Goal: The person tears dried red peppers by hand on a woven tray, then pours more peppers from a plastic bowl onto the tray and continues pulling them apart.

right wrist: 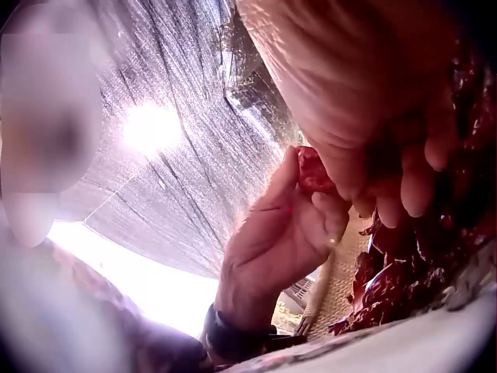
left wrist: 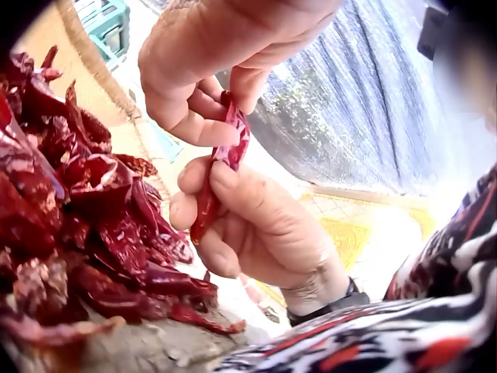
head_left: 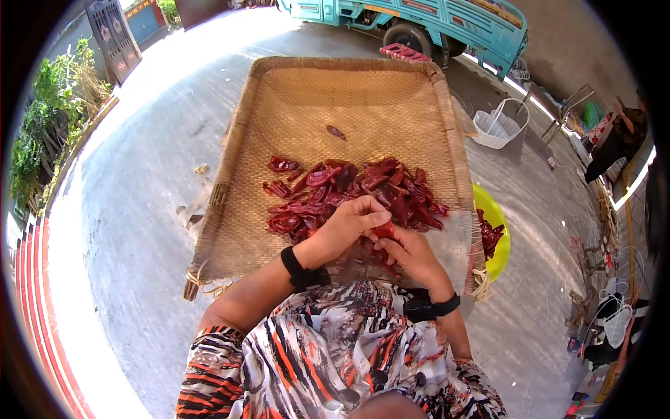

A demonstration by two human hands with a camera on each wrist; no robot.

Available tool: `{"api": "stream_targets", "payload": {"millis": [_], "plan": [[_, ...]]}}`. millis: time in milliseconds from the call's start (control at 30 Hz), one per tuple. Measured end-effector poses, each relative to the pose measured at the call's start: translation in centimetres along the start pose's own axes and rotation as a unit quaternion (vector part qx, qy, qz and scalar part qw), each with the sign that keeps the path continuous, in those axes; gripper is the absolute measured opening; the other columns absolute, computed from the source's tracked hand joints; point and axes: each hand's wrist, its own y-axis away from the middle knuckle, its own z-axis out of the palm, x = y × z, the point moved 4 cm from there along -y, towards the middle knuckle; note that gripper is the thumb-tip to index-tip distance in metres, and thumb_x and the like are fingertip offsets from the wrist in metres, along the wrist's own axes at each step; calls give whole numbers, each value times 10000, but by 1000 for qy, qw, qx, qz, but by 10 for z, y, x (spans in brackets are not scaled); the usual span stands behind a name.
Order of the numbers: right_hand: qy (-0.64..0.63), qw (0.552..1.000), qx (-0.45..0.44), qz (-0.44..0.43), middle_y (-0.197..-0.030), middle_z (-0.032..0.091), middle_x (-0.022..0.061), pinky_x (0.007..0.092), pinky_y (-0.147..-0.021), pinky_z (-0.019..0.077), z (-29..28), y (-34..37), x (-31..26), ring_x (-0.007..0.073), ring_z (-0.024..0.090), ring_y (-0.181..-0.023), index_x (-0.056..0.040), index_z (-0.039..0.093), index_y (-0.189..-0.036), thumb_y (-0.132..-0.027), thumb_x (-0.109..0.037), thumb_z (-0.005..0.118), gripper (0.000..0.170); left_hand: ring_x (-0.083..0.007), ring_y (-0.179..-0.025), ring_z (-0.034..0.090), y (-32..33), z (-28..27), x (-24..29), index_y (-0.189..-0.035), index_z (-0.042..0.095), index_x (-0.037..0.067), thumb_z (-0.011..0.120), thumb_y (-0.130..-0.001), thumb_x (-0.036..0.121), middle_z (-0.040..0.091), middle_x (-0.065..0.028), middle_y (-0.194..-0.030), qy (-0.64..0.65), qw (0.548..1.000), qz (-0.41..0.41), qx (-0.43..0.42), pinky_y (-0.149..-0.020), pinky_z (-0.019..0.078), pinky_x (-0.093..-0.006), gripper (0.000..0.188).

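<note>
A dried red chili pepper [left wrist: 205, 210] is pinched between both hands over the near part of a woven tray [head_left: 279, 91]. My left hand [head_left: 343, 229] grips its upper end with thumb and fingers, as the left wrist view shows. Lower down, my right hand [head_left: 415, 260] pinches the same chili between thumb and fingertips. Just beyond the hands lies a heap of dark red dried chilies [head_left: 335, 178], some of them flattened or torn. One small chili [head_left: 336, 133] lies apart, farther up the tray.
Right of the tray stands a yellow-green basin [head_left: 499, 258] with more chilies inside. A white basket [head_left: 499, 129] sits on the concrete farther back. Behind the tray is a turquoise three-wheeled cart [head_left: 453, 31]. Red-edged steps [head_left: 35, 279] run along the left.
</note>
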Motion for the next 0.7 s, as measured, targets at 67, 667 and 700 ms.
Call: {"api": "stream_targets", "payload": {"millis": [67,667,700], "plan": [[-2,1000,-21,18,-896,693,21,239,-571,485,-4,4,4,85,605,-643,-2,635,-1113,-981,-171,593,218,-97,-844,619,-3,-6,-9,-1037,621,67,628,-991,281,669,-19,-947,5,999,-47,-26,-790,499,-260,219],[-558,778,277,-78,-1065,675,25,265,-696,523,-113,38,79,116,614,-781,-61,574,-1243,-1018,-293,561,323,-377,-998,602,-39,-136,-3,-1074,642,42,695,-811,88,649,-166,-979,-617,726,80,294,-826,501,-453,273],[-547,785,282,-66,-1028,668,33,261,-693,522,-103,35,75,115,621,-767,-62,576,-1242,-1015,-241,562,290,-370,-975,601,-33,-122,7,-1027,654,50,700,-812,102,647,-155,-957,-637,701,100,304,-813,500,-453,227]]}}
